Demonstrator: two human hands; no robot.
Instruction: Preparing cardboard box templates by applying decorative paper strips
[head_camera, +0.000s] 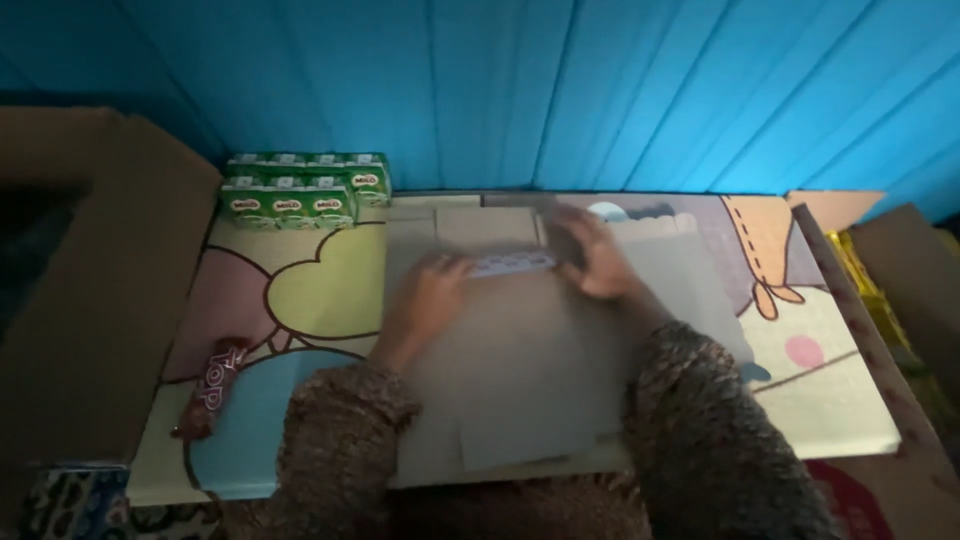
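- The person's left hand (432, 285) lies palm down on a flattened grey cardboard sheet (520, 370), its fingers laid nearly flat and touching the left end of a small pale strip (512, 263) that has a row of dark marks on it
- The right hand (592, 252) rests at the strip's right end, fingers bent over it; motion blur hides whether they pinch the strip or only press on it, so I cannot tell
- The strip lies across the upper part of the cardboard sheet, between the two hands, roughly level and touching the sheet
- The cardboard sheet lies flat in the middle of a pastel cartoon-printed mat (300, 290), with its flaps spread out toward the blue plank wall (560, 90)
- As a judgement, the cardboard is at an early stage: it lies unfolded, no wall or flap stands up, and the strip looks pressed down only at this one place
- A pack of green drink cartons (305, 190) stands at the far left corner of the mat, well apart from both hands
- A red wrapped snack bar (212, 385) lies near the mat's left edge, apart from the sheet
- A large brown cardboard box (90, 280) stands beside the mat on the left, and another brown box flap (900, 260) shows on the right
- Both forearms wear brown knitted sleeves (340, 430)
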